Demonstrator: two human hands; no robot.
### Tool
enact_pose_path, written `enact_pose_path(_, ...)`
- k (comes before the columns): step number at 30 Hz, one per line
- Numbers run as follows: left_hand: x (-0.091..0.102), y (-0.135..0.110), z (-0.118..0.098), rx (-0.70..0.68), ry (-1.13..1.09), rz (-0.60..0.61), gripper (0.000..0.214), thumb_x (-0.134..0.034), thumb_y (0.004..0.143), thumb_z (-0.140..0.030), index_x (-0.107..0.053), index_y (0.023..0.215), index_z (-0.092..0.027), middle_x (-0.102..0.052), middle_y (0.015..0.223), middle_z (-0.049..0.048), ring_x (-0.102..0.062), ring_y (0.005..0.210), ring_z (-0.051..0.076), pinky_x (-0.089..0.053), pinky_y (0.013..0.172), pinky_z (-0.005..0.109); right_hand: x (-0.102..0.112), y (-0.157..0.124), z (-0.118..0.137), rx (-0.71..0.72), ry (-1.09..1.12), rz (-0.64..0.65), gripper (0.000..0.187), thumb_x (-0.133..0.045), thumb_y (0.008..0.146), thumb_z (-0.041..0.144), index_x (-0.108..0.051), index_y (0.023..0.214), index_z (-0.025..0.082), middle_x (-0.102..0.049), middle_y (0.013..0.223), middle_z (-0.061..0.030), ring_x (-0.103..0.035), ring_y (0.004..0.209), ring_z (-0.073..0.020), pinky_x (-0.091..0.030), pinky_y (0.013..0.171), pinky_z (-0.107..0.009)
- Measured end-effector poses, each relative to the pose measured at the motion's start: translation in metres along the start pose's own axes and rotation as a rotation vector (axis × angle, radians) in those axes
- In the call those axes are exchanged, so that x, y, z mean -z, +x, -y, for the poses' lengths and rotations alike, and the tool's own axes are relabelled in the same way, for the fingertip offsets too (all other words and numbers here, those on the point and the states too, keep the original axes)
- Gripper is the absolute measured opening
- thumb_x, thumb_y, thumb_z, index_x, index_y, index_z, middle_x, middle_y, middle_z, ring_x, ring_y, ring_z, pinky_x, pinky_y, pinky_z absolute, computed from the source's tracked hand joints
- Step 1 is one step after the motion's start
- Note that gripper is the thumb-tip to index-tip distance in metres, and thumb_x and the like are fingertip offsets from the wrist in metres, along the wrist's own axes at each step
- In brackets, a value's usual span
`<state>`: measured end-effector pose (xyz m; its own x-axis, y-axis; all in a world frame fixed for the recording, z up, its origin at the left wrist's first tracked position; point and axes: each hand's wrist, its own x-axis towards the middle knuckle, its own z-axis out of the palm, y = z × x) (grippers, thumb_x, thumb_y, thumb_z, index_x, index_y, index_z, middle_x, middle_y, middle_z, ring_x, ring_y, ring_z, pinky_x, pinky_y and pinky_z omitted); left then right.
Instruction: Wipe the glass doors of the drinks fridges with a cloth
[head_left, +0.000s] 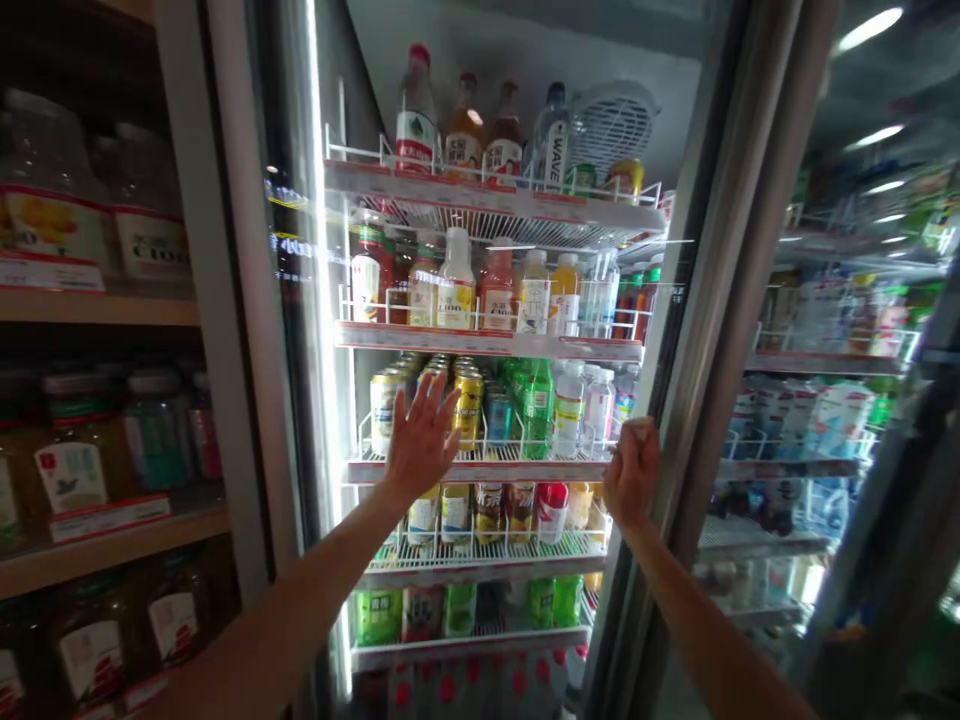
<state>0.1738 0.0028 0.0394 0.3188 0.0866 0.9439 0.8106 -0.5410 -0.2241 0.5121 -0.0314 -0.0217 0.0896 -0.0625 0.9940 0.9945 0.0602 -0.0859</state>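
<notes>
My left hand (421, 440) reaches out with its fingers spread and nothing in it. It is in front of the third shelf of a drinks fridge, overlapping the gold cans (469, 400) there; I cannot tell whether it touches them. A white and yellow can (384, 405) stands just left of it, and a green bottle (538, 410) stands to the right. My right hand (634, 470) is closed in a fist beside the metal door frame (720, 260). Something small and pale shows at its top, too unclear to name.
Bottles (416, 110) line the top shelf, near a round fan grille (615, 125). More drinks fill the second shelf (487, 340) and the lower ones. Wooden shelves (97, 305) with bottles stand at left. On the right is glass (832, 300) showing further drinks.
</notes>
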Motion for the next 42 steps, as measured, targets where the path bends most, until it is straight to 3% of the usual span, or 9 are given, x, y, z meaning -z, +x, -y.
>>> enact_pose_path(3,0.006,0.0,0.021,0.043,0.034,-0.042,0.057,-0.044,0.089,-0.028,-0.026,0.143,-0.02,-0.027,0.149,0.0136,-0.015,0.141,0.025,-0.01,0.114,0.052,-0.017,0.039,0.012,-0.065,-0.014,-0.133,0.051,-0.038,0.087,0.017,-0.04,0.138,0.019,-0.03,0.147,-0.0185,-0.034,0.131,-0.0366,-0.037,0.096,-0.063)
enact_pose_path(6,0.007,-0.001,0.032,0.059,0.046,-0.073,0.058,-0.044,0.09,-0.031,-0.024,0.144,-0.021,-0.027,0.149,0.0135,-0.016,0.141,0.026,-0.01,0.114,0.053,-0.034,0.072,0.06,-0.035,-0.004,-0.183,0.053,-0.033,0.088,0.016,-0.034,0.141,0.012,-0.023,0.149,-0.0219,-0.027,0.135,-0.0378,-0.031,0.101,-0.062)
enact_pose_path(9,0.009,-0.004,0.039,0.075,0.041,-0.062,0.058,-0.043,0.09,-0.032,-0.024,0.144,-0.021,-0.026,0.15,0.0128,-0.017,0.14,0.027,-0.011,0.114,0.053,-0.038,0.071,0.123,0.233,0.055,0.012,0.052,-0.038,0.087,0.018,-0.038,0.139,0.024,-0.035,0.146,-0.0106,-0.031,0.136,-0.0292,-0.033,0.106,-0.05)
enact_pose_path(12,0.017,-0.007,0.053,0.148,0.066,-0.048,0.056,-0.043,0.09,-0.032,-0.027,0.143,-0.021,-0.025,0.15,0.0134,-0.018,0.14,0.028,-0.012,0.113,0.054,-0.036,0.072,0.154,0.497,0.111,0.202,0.055,-0.042,0.086,0.018,-0.036,0.14,0.03,-0.041,0.143,-0.0061,-0.031,0.136,-0.0257,-0.031,0.108,-0.05)
enact_pose_path(18,0.041,-0.017,0.092,0.252,0.112,-0.006,0.055,-0.041,0.09,-0.033,-0.028,0.142,-0.021,-0.027,0.149,0.0135,-0.023,0.139,0.029,-0.011,0.112,0.058,-0.053,0.107,0.172,0.103,0.106,0.022,0.058,-0.038,0.085,0.017,-0.033,0.142,0.025,-0.026,0.151,-0.0095,-0.022,0.139,-0.0327,-0.025,0.107,-0.059)
enact_pose_path(24,0.055,-0.027,0.102,0.239,0.177,0.071,0.053,-0.041,0.089,-0.029,-0.032,0.14,-0.019,-0.031,0.147,0.0141,-0.027,0.138,0.028,-0.014,0.112,0.056,-0.056,0.076,0.228,0.672,0.188,0.356,0.062,-0.048,0.081,0.018,-0.034,0.141,0.029,-0.035,0.148,-0.0032,-0.022,0.14,-0.0235,-0.012,0.114,-0.051)
enact_pose_path(30,0.06,-0.031,0.112,0.208,0.221,0.055,0.054,-0.039,0.088,-0.029,-0.031,0.14,-0.018,-0.034,0.146,0.0143,-0.031,0.136,0.026,-0.014,0.113,0.053,-0.067,0.135,0.252,0.311,0.122,0.248,0.058,-0.043,0.084,0.019,-0.034,0.141,0.026,-0.023,0.153,-0.0049,-0.015,0.142,-0.028,-0.014,0.112,-0.056)
enact_pose_path(37,0.073,-0.035,0.128,0.248,0.297,0.017,0.056,-0.041,0.087,-0.025,-0.029,0.14,-0.014,-0.033,0.146,0.0159,-0.03,0.136,0.026,-0.017,0.113,0.05,-0.072,0.092,0.291,0.909,0.285,0.37,0.057,-0.047,0.083,0.018,-0.036,0.139,0.026,-0.035,0.149,-0.0026,-0.021,0.14,-0.0212,-0.007,0.116,-0.049)
enact_pose_path(42,0.086,-0.028,0.136,0.249,0.316,-0.011,0.059,-0.041,0.086,-0.024,-0.026,0.142,-0.014,-0.032,0.147,0.0156,-0.03,0.137,0.026,-0.018,0.112,0.051,-0.08,0.138,0.314,0.569,0.234,0.275,0.055,-0.046,0.083,0.016,-0.039,0.138,0.022,-0.03,0.151,-0.007,-0.021,0.14,-0.0262,-0.012,0.113,-0.052)
